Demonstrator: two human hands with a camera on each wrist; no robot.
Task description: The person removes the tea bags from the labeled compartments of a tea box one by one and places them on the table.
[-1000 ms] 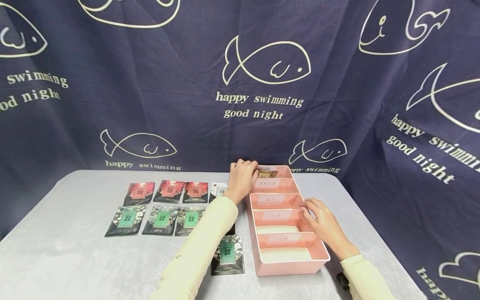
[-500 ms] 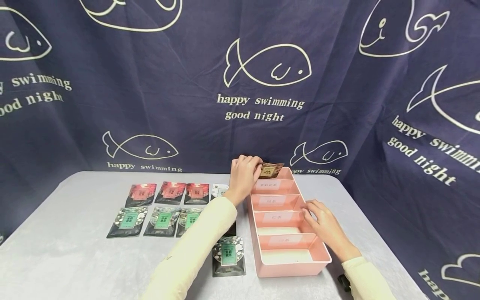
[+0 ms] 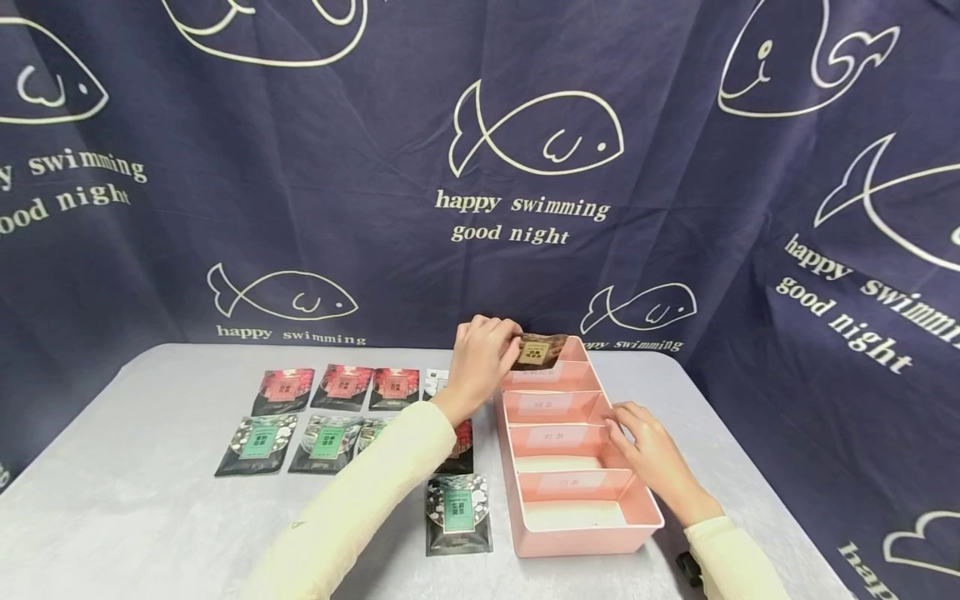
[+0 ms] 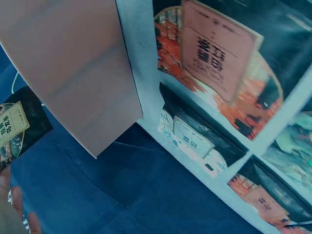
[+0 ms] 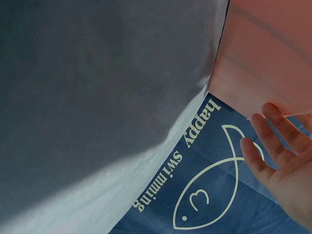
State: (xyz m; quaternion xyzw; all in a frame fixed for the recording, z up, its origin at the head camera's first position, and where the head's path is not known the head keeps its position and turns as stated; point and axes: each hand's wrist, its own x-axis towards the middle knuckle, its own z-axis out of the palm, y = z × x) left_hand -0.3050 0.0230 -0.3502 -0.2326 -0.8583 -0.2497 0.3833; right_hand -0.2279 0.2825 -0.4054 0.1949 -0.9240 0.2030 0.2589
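Observation:
My left hand [image 3: 480, 357] pinches a brown tea sachet [image 3: 538, 352] by its left edge, over the far end of a pink divided box [image 3: 581, 537]. The sachet partly covers the label on the farthest divider. In the left wrist view this tea sachet [image 4: 17, 129] is beyond the box wall [image 4: 73, 73], with part of the hand at the lower left. My right hand [image 3: 651, 450] touches the box's right rim with relaxed fingers. In the right wrist view its spread fingers [image 5: 273, 141] lie against the outer wall.
Red tea sachets [image 3: 287, 392] and green tea sachets [image 3: 258, 446] lie in rows left of the box. A green one [image 3: 459, 515] lies nearer, beside the box. My left arm hides part of the rows. A dark curtain [image 3: 375, 208] hangs behind the table [image 3: 150, 500].
The brown tea sachet has come up from inside the far compartment, then shifted slightly nearer over the divider, with my left hand. My right hand stays at the rim.

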